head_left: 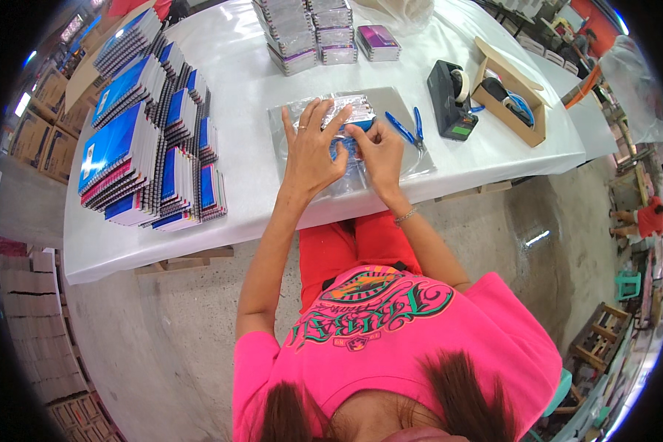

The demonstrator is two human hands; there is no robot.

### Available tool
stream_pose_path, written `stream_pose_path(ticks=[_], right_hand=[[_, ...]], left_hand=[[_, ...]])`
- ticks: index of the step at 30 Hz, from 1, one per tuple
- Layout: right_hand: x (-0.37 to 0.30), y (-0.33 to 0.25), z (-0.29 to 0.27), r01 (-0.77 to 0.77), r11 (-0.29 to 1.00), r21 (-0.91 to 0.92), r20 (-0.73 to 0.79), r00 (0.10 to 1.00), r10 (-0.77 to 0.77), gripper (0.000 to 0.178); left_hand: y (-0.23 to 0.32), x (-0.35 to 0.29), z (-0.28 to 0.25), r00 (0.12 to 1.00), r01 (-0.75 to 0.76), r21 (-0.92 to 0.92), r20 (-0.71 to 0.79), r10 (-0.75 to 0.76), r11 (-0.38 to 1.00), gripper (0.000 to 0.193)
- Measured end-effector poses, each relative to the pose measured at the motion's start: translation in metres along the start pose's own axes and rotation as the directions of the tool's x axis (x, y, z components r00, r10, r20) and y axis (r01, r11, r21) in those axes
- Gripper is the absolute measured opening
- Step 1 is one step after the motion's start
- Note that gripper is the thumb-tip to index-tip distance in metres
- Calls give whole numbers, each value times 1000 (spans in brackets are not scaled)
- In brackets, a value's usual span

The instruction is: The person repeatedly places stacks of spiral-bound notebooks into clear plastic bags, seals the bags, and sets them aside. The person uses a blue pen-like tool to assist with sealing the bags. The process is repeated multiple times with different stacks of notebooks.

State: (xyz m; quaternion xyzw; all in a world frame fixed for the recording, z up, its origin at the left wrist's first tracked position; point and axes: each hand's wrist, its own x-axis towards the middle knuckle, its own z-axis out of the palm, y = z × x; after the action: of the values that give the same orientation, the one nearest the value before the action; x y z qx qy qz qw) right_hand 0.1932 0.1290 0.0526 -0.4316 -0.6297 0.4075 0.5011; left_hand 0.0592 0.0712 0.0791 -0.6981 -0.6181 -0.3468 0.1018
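A small bundle of blue-covered spiral notebooks (pixel 359 110) in shiny clear film lies in front of me on the table. It rests on a flat, clear plastic sheet (pixel 278 151). My left hand (pixel 313 144) lies over the bundle's left side, its fingers stretched and apart. At the bundle's near edge, my right hand (pixel 379 152) pinches the clear film between thumb and forefinger. My hands partly hide the notebooks and the film. Beside my right hand, blue-handled pliers (pixel 412 132) lie on the plastic with their handles spread.
Tall stacks of blue spiral notebooks (pixel 125 147) stand at the left. Wrapped notebook piles (pixel 291 37) and a purple-covered pile (pixel 379 42) sit at the far side. To the right are a black tape dispenser (pixel 449 103) and a cardboard box (pixel 534 132) holding tools.
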Motion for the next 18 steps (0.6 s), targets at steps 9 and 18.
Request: stream_pose_path(ticks=[9, 18], right_hand=[[-17, 20, -26, 232, 778, -583, 88, 971, -223, 44], [-39, 38, -14, -745, 479, 463, 784, 597, 170, 48]], left_hand=[[6, 42, -8, 997, -6, 41, 74, 3, 999, 65], [-6, 49, -3, 977, 118, -531, -89, -193, 839, 90]])
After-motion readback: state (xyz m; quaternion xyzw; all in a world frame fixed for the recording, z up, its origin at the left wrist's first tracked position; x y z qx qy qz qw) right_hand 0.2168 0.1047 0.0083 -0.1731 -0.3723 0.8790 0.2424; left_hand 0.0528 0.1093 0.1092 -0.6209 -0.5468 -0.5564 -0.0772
